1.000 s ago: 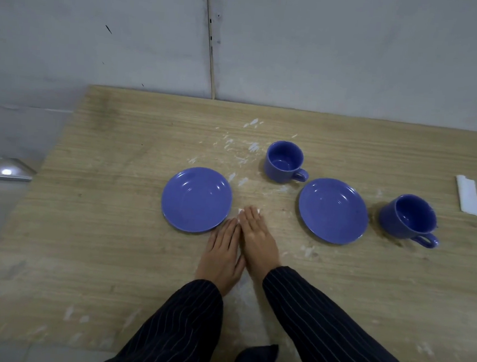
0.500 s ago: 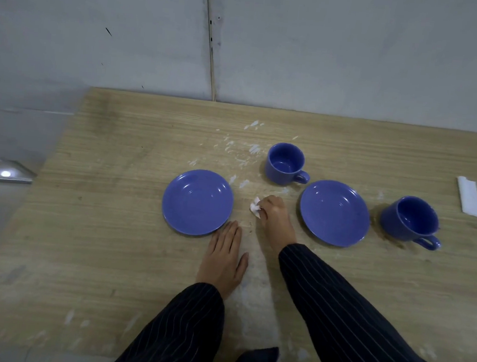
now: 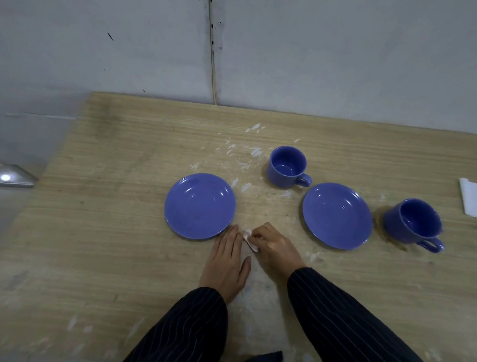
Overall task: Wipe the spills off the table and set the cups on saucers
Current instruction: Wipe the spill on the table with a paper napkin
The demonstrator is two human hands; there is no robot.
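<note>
Two blue saucers lie on the wooden table [image 3: 96, 240]: the left saucer [image 3: 200, 205] and the right saucer [image 3: 337, 215]. One blue cup [image 3: 287, 167] stands behind the gap between them; a second blue cup [image 3: 413, 225] stands right of the right saucer. White spill marks [image 3: 245, 155] streak the table behind the saucers. My left hand [image 3: 228, 263] rests flat, fingers together, just below the left saucer. My right hand [image 3: 276, 249] is closed on a small crumpled white tissue [image 3: 250, 239] pressed to the table between the saucers.
A folded white napkin [image 3: 472, 201] lies at the table's far right. A grey wall [image 3: 243, 42] stands right behind the table. More faint white smears [image 3: 261, 307] mark the wood near the front edge between my sleeves. A lit floor patch [image 3: 4, 177] shows left of the table.
My right hand, closed on the tissue, reached up toward the cups and has now pulled back toward me beside my left fingertips. My left hand has stayed flat in place.
</note>
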